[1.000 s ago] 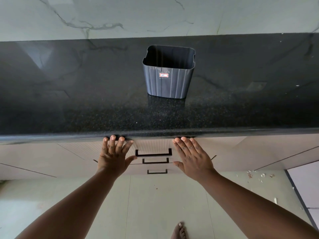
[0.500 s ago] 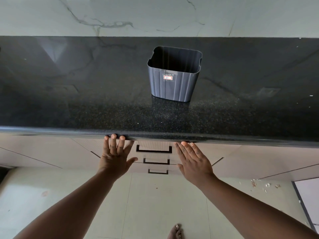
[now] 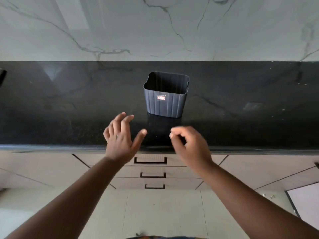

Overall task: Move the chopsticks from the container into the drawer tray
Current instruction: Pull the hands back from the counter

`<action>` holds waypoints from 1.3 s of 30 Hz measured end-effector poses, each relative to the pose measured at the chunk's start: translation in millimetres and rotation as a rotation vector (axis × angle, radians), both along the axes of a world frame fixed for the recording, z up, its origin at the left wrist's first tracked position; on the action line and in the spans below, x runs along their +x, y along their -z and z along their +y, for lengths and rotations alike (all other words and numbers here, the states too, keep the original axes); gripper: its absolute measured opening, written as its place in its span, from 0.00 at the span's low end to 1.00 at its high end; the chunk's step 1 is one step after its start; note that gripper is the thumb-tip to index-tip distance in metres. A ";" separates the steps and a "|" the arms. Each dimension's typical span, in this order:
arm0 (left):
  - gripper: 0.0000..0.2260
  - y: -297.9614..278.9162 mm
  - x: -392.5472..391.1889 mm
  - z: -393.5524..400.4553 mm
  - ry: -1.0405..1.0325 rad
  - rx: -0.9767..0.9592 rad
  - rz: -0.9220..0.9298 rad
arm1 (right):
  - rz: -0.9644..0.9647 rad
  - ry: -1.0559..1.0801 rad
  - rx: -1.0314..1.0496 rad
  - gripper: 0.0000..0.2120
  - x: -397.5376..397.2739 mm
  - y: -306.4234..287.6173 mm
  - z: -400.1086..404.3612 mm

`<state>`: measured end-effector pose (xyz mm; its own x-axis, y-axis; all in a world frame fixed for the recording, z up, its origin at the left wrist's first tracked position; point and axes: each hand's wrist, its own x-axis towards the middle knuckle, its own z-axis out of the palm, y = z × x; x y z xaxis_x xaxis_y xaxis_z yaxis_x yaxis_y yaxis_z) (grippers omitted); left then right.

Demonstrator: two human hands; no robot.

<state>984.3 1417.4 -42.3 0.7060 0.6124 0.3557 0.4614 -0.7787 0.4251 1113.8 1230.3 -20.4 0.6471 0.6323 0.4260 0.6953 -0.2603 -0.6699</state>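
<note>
A dark grey ribbed container [image 3: 165,102] with a small red label stands upright on the black counter [image 3: 69,118]; its inside looks dark and I see no chopsticks in it. Below the counter edge, the top drawer [image 3: 150,160] of a stack of three is closed, so its tray is hidden. My left hand [image 3: 120,140] hovers over the counter's front edge, fingers spread, holding nothing. My right hand [image 3: 188,144] is beside it, fingers loosely curled, with nothing visible in it. Both hands are a short way in front of the container.
A marble backsplash [image 3: 155,28] rises behind the counter. Two lower drawers [image 3: 152,175] with black handles sit under the top one, cabinet doors on both sides. Tiled floor [image 3: 164,213] lies below. A dark object [image 3: 2,75] pokes in at the left edge.
Both hands have left the drawer front below the counter edge and risen above the counter, toward the container. The right hand's fingers have curled. The view has tilted slightly upward.
</note>
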 end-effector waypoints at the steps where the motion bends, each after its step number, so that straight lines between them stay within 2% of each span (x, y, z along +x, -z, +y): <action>1: 0.30 -10.1 9.7 6.2 -0.018 -0.071 -0.054 | 0.136 0.078 0.063 0.06 11.4 -11.5 7.2; 3: 0.30 -25.7 28.7 19.3 -0.045 -0.257 -0.143 | 0.422 0.205 0.154 0.06 36.8 -30.7 23.4; 5: 0.29 -36.5 47.0 33.9 -0.048 -0.530 -0.232 | 0.634 0.291 0.212 0.09 61.7 -44.6 40.0; 7: 0.29 -43.4 65.1 49.1 0.002 -0.808 -0.303 | 0.775 0.328 0.207 0.17 85.2 -51.0 56.1; 9: 0.31 -47.8 81.7 66.4 0.050 -0.967 -0.298 | 0.910 0.338 0.195 0.27 101.1 -52.0 70.7; 13: 0.35 -55.4 111.5 98.5 0.140 -1.122 -0.197 | 1.159 0.274 0.254 0.43 114.3 -48.3 94.0; 19: 0.36 -59.9 138.6 125.9 0.259 -1.133 -0.096 | 1.170 0.306 0.261 0.57 116.7 -43.1 115.1; 21: 0.39 -57.9 140.9 128.3 0.301 -1.147 -0.090 | 1.164 0.341 0.219 0.55 114.6 -40.4 125.3; 23: 0.42 -56.6 143.4 130.3 0.317 -1.187 -0.102 | 1.170 0.376 0.208 0.47 112.7 -35.0 139.8; 26: 0.36 -51.9 148.9 140.3 0.249 -1.265 -0.163 | 1.182 0.424 0.225 0.36 109.0 -28.7 165.2; 30: 0.25 -57.0 148.1 168.7 0.124 -1.494 -0.326 | 1.186 0.356 0.160 0.34 107.7 -27.9 196.6; 39: 0.21 -52.5 156.9 201.9 -0.002 -1.465 -0.474 | 1.073 0.208 0.040 0.30 134.0 -36.8 244.9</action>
<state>1141.2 1619.3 10.3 0.7045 0.6142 -0.3556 0.0680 0.4403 0.8953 1247.8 1475.1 16.3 0.7865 0.4660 -0.4052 -0.3101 -0.2694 -0.9117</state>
